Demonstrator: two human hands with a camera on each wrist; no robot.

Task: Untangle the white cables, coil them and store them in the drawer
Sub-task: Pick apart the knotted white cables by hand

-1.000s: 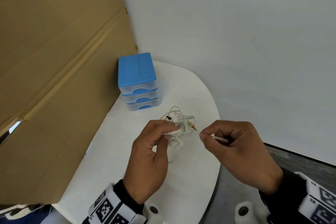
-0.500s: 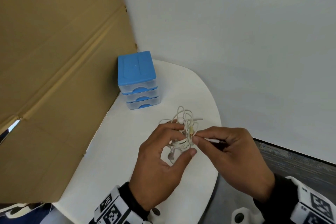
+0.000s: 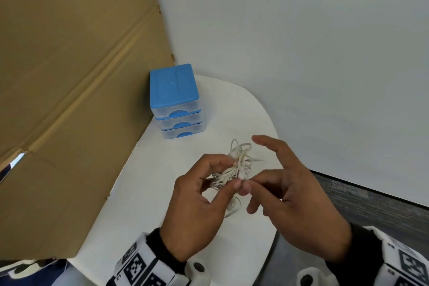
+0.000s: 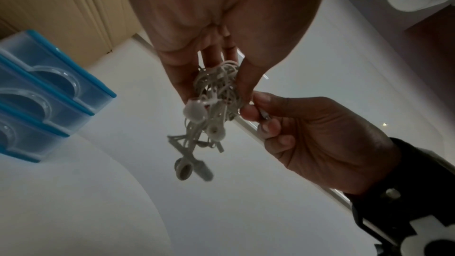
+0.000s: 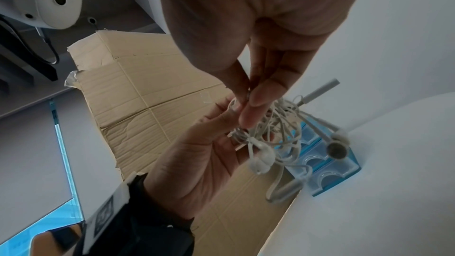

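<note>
Head view: the left hand [image 3: 195,206] and the right hand [image 3: 294,202] meet above the near part of a white round-edged bench [image 3: 144,193], with a knot of white cables [image 3: 234,167] held between them, clear of the bench top. The left hand's fingers [image 3: 209,165] are curled around the bundle, thumb tip against its lower side. The right hand pinches a strand at the bundle's edge between thumb and one finger, while its remaining fingers [image 3: 269,146] are spread and raised. Which strand is pinched is hidden by the fingertips.

Left wrist view: the tangle [image 4: 216,92] hangs from the left hand's fingers, earbud heads [image 4: 194,112] dangling below; individual loops blur together and cannot be traced. The right hand [image 4: 320,133] nips the tangle's side.

Right wrist view: thumb and fingertip [image 5: 251,108] are pressed together on a thin piece, too small to identify. An earbud [image 5: 337,151] and a plug end dangle in front of the drawer unit.

Setting: a small blue-topped drawer unit [image 3: 175,104] with three clear drawers, all closed, stands at the far side of the bench, well apart from the hands and against a large cardboard sheet [image 3: 69,76] that leans along the left. A plain white wall [image 3: 301,53] lies behind; grey carpet [image 3: 371,202] shows at the right.
</note>
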